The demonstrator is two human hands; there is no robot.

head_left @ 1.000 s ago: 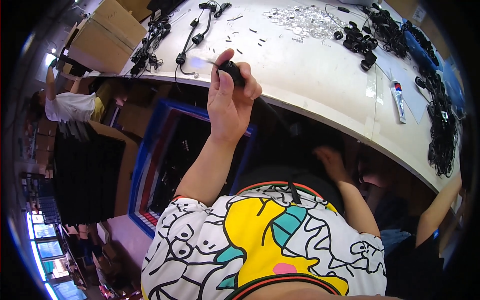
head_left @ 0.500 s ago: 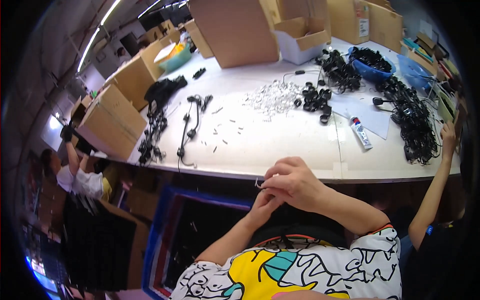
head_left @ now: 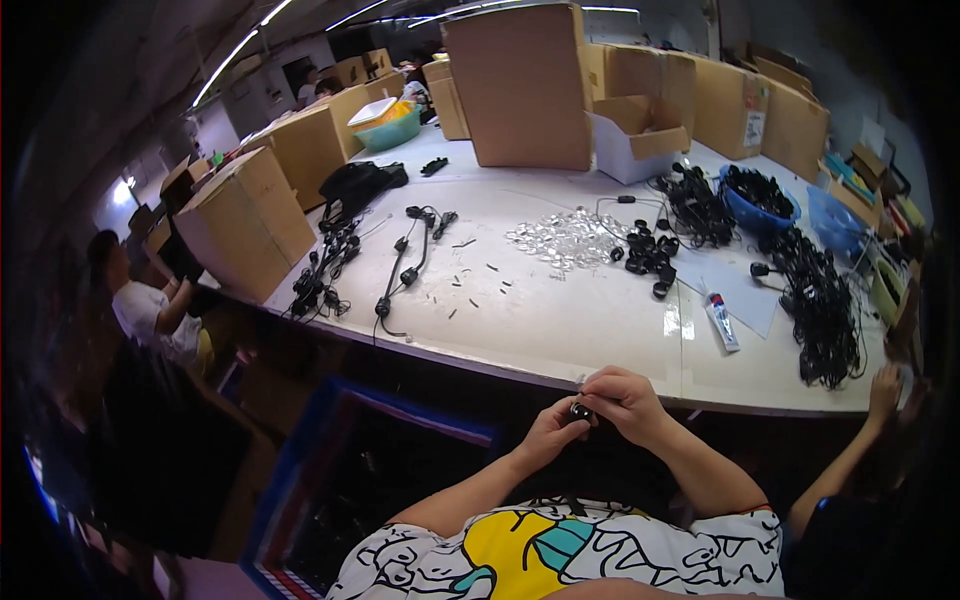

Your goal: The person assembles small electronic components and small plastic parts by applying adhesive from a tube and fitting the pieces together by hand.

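Just off the table's front edge, my two hands meet in front of my chest. My left hand (head_left: 545,436) is closed around a small glossy black round part (head_left: 580,411). From the right, my right hand (head_left: 628,402) pinches with thumb and fingers at the top of that part. A tiny pale bit shows above its fingertips, too small to name. On the table beyond lie a pile of small clear pieces (head_left: 566,238), a cluster of black round parts (head_left: 650,255) and several short dark slivers (head_left: 474,302). A white tube (head_left: 722,322) lies on a paper sheet's edge.
Black cables (head_left: 325,272) lie at the table's left, and a tangled cable heap (head_left: 822,310) at its right. Blue bowl (head_left: 738,215), cardboard boxes (head_left: 515,90) stand behind. A blue-rimmed crate (head_left: 268,500) is at my lower left. Other people sit left and right.
My view has tilted up, so the table sits lower in it. My hands have turned, and the black part in my left hand now shows. The right fingers have drawn into a pinch.
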